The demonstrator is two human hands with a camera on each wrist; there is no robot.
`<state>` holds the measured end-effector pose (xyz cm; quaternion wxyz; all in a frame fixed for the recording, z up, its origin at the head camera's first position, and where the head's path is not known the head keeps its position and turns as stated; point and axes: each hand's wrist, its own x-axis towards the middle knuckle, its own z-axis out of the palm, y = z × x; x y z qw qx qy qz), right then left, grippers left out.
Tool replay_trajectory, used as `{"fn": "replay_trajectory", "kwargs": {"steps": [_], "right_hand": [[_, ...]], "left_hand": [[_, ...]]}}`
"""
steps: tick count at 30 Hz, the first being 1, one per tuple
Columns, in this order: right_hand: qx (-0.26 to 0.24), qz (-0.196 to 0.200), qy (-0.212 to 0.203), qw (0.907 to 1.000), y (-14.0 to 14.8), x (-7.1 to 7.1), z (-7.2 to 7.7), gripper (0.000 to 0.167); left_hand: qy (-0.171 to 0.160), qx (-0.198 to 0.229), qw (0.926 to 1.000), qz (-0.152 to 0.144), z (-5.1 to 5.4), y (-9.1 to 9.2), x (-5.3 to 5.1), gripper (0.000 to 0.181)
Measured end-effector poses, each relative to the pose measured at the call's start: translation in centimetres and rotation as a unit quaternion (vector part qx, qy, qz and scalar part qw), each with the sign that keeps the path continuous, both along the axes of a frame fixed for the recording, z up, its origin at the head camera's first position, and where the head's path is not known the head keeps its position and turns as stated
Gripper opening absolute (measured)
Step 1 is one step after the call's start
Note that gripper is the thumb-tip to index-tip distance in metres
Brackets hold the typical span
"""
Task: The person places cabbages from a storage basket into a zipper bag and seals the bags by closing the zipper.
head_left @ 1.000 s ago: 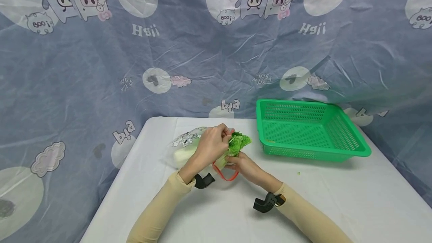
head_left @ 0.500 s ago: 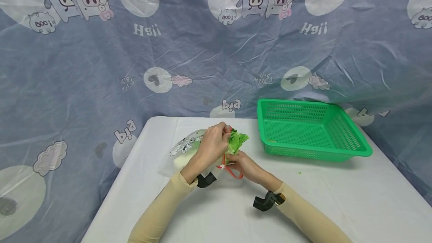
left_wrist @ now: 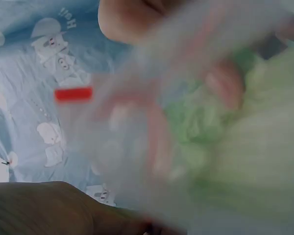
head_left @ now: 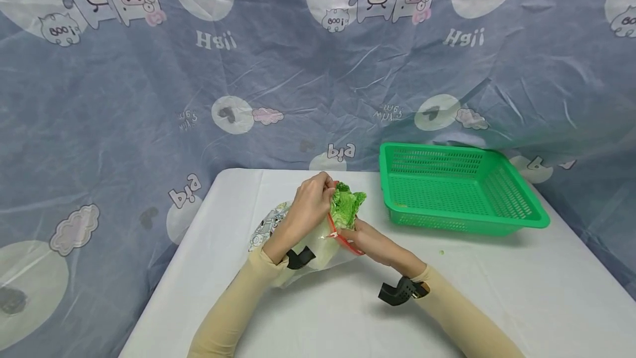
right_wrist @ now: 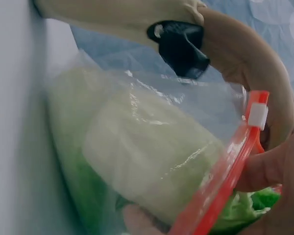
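A clear zip bag (head_left: pixel 268 226) with a red zip edge and printed drawings lies over the left half of the table. Inside it is a pale, thick-stemmed leafy vegetable that looks like Chinese cabbage (right_wrist: pixel 152 152), its crinkled green leaves (head_left: pixel 348 203) sticking out at the mouth. My left hand (head_left: pixel 313 200) pinches the far side of the bag's mouth. On the near side, my right hand (head_left: pixel 372 241) grips the red edge, thumb beside the white slider (right_wrist: pixel 257 116). The left wrist view is blurred, with a red tab (left_wrist: pixel 73 94) visible on the plastic.
A green perforated basket (head_left: pixel 462 222) stands at the back right of the white table (head_left: pixel 447 291). A tiny green scrap (head_left: pixel 441 252) lies in front of it. Behind the table hangs a patterned blue-grey cloth (head_left: pixel 278 70).
The bag's near side has come toward me and further over the vegetable. The red edge is now pulled taut between both hands; my right hand has shifted from the leaves to that edge.
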<state>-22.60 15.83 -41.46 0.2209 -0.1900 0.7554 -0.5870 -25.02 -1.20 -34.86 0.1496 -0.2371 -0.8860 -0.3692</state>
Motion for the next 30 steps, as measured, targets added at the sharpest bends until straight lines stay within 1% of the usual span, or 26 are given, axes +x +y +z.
{"fn": "replay_trajectory", "kwargs": {"steps": [2, 3, 4, 6, 7, 9, 10, 11, 13, 15, 16, 17, 19, 20, 23, 25, 26, 28, 30], "right_hand": [[0.008, -0.003, 0.034, 0.9994, -0.2, 0.1, -0.4, 0.067], [0.017, -0.004, 0.048, 0.9987, -0.4, 0.1, -0.7, 0.073], [0.029, -0.001, 0.062, 0.9977, -0.5, 0.2, -0.9, 0.073], [0.059, -0.011, 0.085, 0.9946, -0.8, 0.4, -1.4, 0.072], [0.071, -0.020, 0.093, 0.9929, -1.1, 0.5, -1.6, 0.070], [0.088, -0.043, 0.090, 0.9911, -1.7, 0.5, -2.1, 0.052], [0.092, -0.063, 0.086, 0.9900, -2.0, 0.5, -2.2, 0.043], [0.092, -0.088, 0.081, 0.9885, -2.4, 0.4, -2.4, 0.039], [0.084, -0.129, 0.076, 0.9850, -2.9, 0.3, -2.6, 0.033], [0.080, -0.159, 0.075, 0.9812, -3.3, 0.1, -2.6, 0.031], [0.086, -0.170, 0.081, 0.9783, -3.3, 0.1, -2.6, 0.031], [0.087, -0.173, 0.082, 0.9776, -3.2, 0.0, -2.5, 0.031], [0.088, -0.165, 0.078, 0.9793, -2.9, 0.0, -2.0, 0.031], [0.085, -0.154, 0.071, 0.9819, -2.7, 0.0, -1.8, 0.031], [0.103, -0.118, 0.073, 0.9850, -1.7, 0.1, -0.5, 0.030], [0.112, -0.099, 0.085, 0.9850, -0.8, 0.2, 0.7, 0.029], [0.123, -0.095, 0.100, 0.9828, -0.4, 0.3, 1.2, 0.028], [0.141, -0.107, 0.118, 0.9772, 0.5, 0.5, 2.3, 0.022], [0.151, -0.139, 0.120, 0.9712, 1.3, 0.5, 3.1, 0.017]], "left_hand": [[-0.001, 0.002, 1.0000, 0.003, 0.0, 0.0, 0.0, 0.005], [-0.002, 0.001, 1.0000, 0.000, 0.0, 0.0, 0.0, 0.005], [-0.007, 0.000, 1.0000, -0.006, 0.0, 0.1, 0.1, 0.005], [-0.020, -0.005, 0.9992, -0.035, 0.0, 0.2, 0.4, 0.006], [-0.026, -0.008, 0.9982, -0.054, 0.0, 0.4, 0.6, 0.006], [-0.034, -0.018, 0.9953, -0.089, 0.1, 0.5, 1.0, 0.006], [-0.034, -0.023, 0.9940, -0.101, 0.1, 0.6, 1.1, 0.006], [-0.032, -0.026, 0.9932, -0.109, 0.2, 0.7, 1.3, 0.006], [-0.031, -0.029, 0.9928, -0.112, 0.3, 0.7, 1.6, 0.005], [-0.037, -0.029, 0.9931, -0.108, 0.4, 0.5, 1.7, 0.005], [-0.041, -0.029, 0.9930, -0.107, 0.5, 0.5, 1.7, 0.004], [-0.047, -0.028, 0.9926, -0.109, 0.6, 0.4, 1.6, 0.004], [-0.057, -0.023, 0.9919, -0.111, 0.7, 0.2, 1.5, 0.005], [-0.059, -0.019, 0.9919, -0.111, 0.8, 0.1, 1.5, 0.005], [-0.064, -0.001, 0.9920, -0.108, 1.0, -0.4, 1.2, 0.006], [-0.061, 0.010, 0.9926, -0.105, 1.2, -0.7, 1.1, 0.006], [-0.061, 0.014, 0.9928, -0.102, 1.3, -0.9, 1.1, 0.006], [-0.058, 0.020, 0.9933, -0.098, 1.5, -1.1, 1.0, 0.006], [-0.056, 0.025, 0.9936, -0.094, 1.6, -1.2, 0.9, 0.006]]}}
